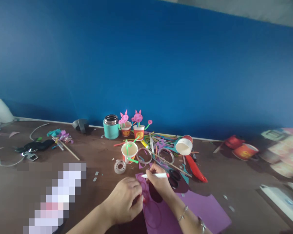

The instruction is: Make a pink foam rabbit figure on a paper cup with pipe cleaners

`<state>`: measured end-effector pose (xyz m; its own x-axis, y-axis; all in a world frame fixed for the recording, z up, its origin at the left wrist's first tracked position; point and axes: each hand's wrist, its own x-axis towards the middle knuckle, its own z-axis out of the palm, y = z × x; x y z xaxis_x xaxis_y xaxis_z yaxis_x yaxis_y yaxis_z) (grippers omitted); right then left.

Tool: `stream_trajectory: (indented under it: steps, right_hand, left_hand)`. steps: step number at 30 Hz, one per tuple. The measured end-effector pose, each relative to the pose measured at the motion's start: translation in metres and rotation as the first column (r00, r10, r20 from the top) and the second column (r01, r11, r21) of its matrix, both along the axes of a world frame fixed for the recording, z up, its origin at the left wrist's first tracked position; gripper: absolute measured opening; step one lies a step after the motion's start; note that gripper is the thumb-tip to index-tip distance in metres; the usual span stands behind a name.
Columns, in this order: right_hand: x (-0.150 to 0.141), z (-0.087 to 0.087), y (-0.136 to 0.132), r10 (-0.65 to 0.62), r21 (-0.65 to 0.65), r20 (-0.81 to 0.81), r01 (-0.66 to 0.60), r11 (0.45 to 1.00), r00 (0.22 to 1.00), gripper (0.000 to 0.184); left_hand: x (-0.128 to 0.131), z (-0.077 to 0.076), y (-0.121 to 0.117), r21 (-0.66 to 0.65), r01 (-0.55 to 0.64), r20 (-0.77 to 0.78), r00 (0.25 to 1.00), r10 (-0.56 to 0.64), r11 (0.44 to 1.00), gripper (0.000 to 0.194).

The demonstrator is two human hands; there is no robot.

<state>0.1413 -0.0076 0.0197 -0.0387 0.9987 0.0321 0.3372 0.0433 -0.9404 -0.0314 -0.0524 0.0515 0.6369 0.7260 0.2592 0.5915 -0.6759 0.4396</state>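
Observation:
My right hand [157,180] grips a white marker [158,175] with a red end, its other end over the purple paper [193,208]. Drawn outlines show on the sheet, including a large circle near the front. My left hand [126,200] is closed at the paper's left edge, its fingertips around a small red piece that looks like a marker cap [144,199]. Black-handled scissors [175,178] lie just beyond my right wrist. Ahead of my hands are a roll of clear tape [120,166] and a paper cup [129,151] with green straw pieces.
Two cups with pink paper figures [138,117] stand by a turquoise flask [111,127]. Straws, tape rings and scraps [161,143] clutter the middle. A tipped cup [184,145] and a red balloon-like piece [196,168] lie to the right. Stacked cups [285,149] stand far right.

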Motion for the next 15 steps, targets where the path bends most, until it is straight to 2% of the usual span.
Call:
stream_trajectory:
  steps: [7,15]
  right_hand:
    - [-0.0015,0.0018,-0.0015,-0.015,0.068,0.144,0.005,0.998,0.989,0.026]
    - [-0.0013,0.0020,-0.0029,-0.006,0.072,0.184,-0.008,0.997,0.983,0.026]
  left_hand:
    - [0.0011,-0.0010,0.0009,-0.055,-0.064,-0.059,0.996,0.061,0.996,0.012]
    - [0.0014,0.0011,0.0004,-0.083,-0.063,-0.067,0.996,0.057,0.995,0.012]
